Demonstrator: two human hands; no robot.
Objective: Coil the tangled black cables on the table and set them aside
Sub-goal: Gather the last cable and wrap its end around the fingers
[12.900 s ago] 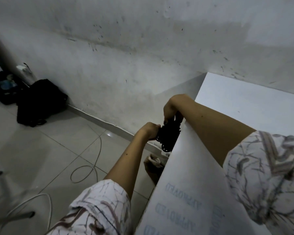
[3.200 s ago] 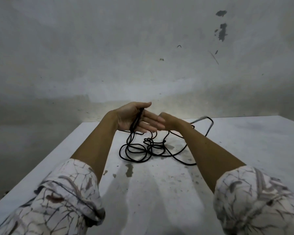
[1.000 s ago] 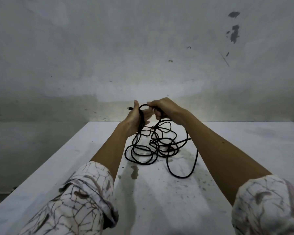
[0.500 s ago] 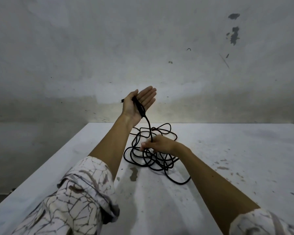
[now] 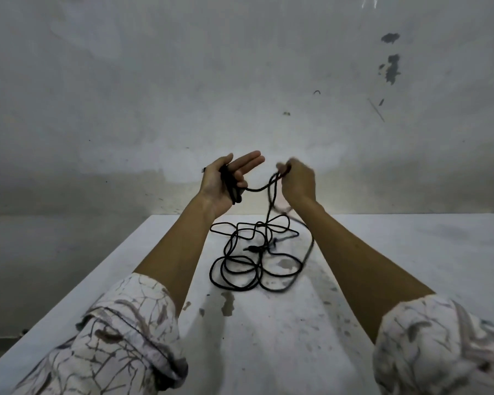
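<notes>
1. Two hands are raised above the table's far edge at the centre of the frame, and two patterned sleeves fill the lower corners: the left sleeve [image 5: 120,334] and the right sleeve [image 5: 439,346].
2. How many cables make up the black cable [image 5: 254,260] tangle I cannot tell; it reads as one heap of overlapping loops.
3. Left hand [image 5: 226,181], left of centre: palm up, fingers stretched out, thumb pressing a few gathered turns of cable against the palm.
4. From that palm a short strand sags rightward to the right hand [image 5: 297,181].
5. Right hand, just right of centre: back towards the camera and blurred, fingertips pinching the strand at its top.
6. From the pinch the strand drops nearly straight down to the heap, which lies on the table between the forearms, its long axis running near to far.
7. The white table [image 5: 268,352] is stained and speckled.
8. Behind stands a grey wall [image 5: 154,81] with chipped dark patches in the upper right.
</notes>
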